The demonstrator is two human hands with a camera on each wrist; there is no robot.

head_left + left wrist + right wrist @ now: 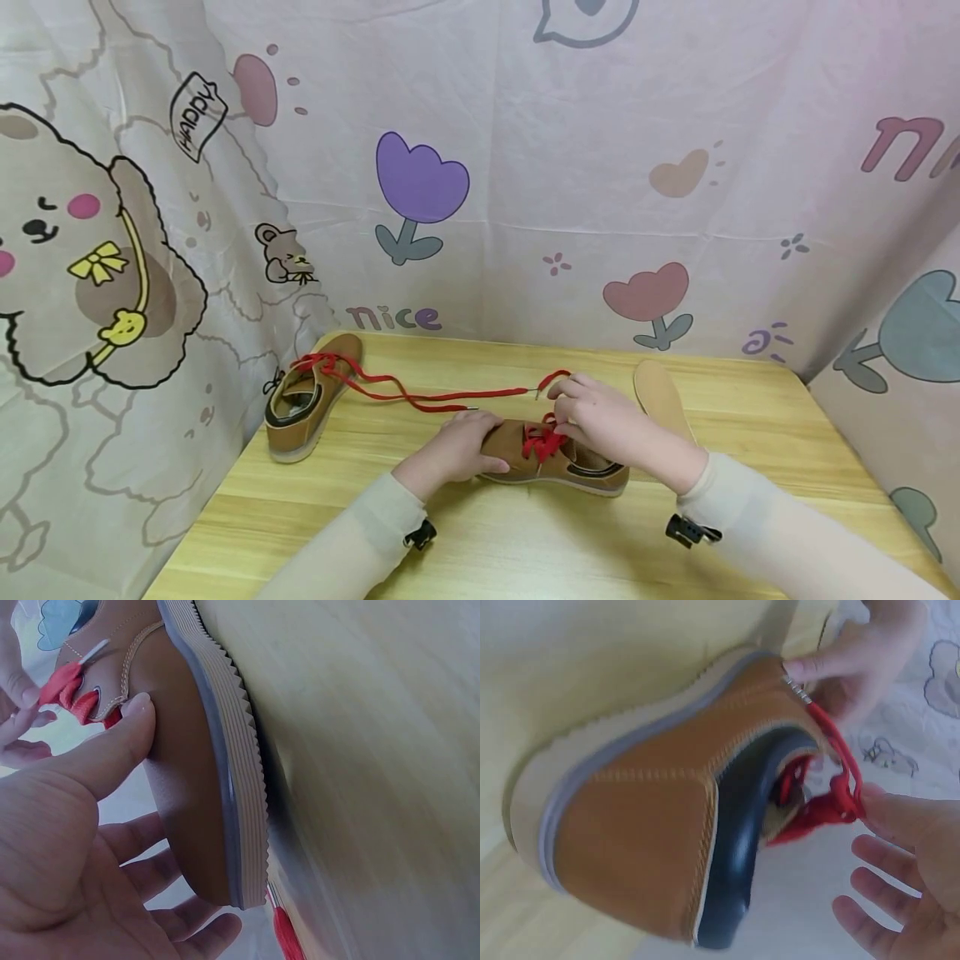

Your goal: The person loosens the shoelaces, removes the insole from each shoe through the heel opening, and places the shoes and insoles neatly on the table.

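A brown shoe (510,448) with a pale sole lies in front of me, toe to the left, its opening to the right. My left hand (459,448) grips the toe end, with the thumb (131,742) along one side of the upper and the fingers around the other. Above the eyelets, my right hand (603,417) pinches the red shoelace (836,801) between thumb and forefinger, its other fingers loosely bent. The lace is bunched over the tongue area, and a silver tip of it hangs loose in the right wrist view. How it is knotted cannot be told.
A second brown shoe (292,435) stands at the table's left edge. Its long red laces (442,397) stretch right across the wooden table (517,546), behind the first shoe. A tan insole (662,398) lies beyond my right hand. A printed cloth (517,167) hangs behind.
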